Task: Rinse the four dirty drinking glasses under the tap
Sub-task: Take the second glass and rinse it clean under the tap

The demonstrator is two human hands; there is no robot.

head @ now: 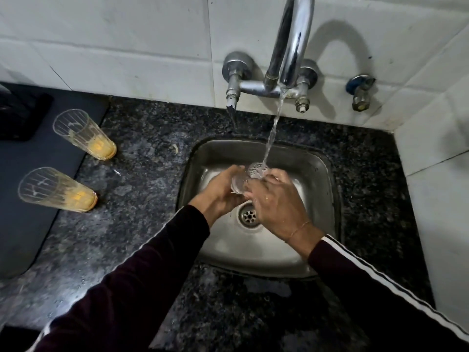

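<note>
Over the steel sink (317,163) I hold a clear drinking glass (250,175) under the running tap (289,49). Water streams into its open mouth. My left hand (223,193) grips the glass from the left and my right hand (278,203) wraps it from the right, hiding most of its body. Two more glasses with yellow-orange residue stand on the counter at the left: one further back (85,134), one nearer (57,190).
A dark speckled granite counter (142,174) surrounds the sink. A dark mat (22,199) lies at the far left under a black object (17,113). White tiled walls close the back and right. A small valve (360,91) juts from the wall.
</note>
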